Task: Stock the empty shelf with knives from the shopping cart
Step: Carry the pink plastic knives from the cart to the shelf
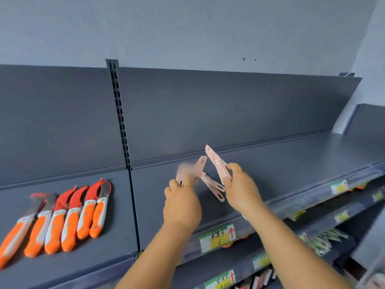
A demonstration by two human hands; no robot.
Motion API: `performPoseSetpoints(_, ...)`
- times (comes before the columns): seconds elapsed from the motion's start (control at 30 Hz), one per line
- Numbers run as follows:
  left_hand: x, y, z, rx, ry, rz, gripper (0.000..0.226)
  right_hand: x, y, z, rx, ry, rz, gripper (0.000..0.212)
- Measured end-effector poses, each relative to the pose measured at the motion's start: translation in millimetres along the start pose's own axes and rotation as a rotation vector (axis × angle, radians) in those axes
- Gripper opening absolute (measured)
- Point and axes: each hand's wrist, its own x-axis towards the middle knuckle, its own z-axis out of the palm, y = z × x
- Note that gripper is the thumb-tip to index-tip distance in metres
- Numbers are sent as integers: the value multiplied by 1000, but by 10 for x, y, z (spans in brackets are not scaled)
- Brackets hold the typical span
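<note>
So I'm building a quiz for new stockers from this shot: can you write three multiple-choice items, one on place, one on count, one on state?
1. Where do the orange-handled knives lie?
A. left shelf section
B. right shelf section
C. bottom shelf

2. How many of them lie there?
A. three
B. six
C. nine

3. What is the right hand doing?
A. hanging idle
B. pressing a price label
C. holding a pink knife

Key: 1 A, they lie left of the slotted upright. 2 B, six handles lie side by side. 3 C, its fingers curl round the pink knife above the shelf.

Six orange-handled knives [62,222]; about four pink sheathed knives [210,180], count blurred; two hands [182,205].
</note>
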Motion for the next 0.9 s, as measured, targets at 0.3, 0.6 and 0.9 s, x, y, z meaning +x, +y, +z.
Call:
performPoseSetpoints(0.3, 359, 63, 218, 145, -56, -47, 62, 636, 218, 378, -72, -164, -29, 49)
performPoseSetpoints(0.6, 522, 128, 441, 403, -116, -15, 52, 839, 359, 472, -333, -263, -83, 30)
performPoseSetpoints(0.9, 568, 93, 488, 341, -124, 42, 58, 731, 323, 314, -302, -310, -83, 47)
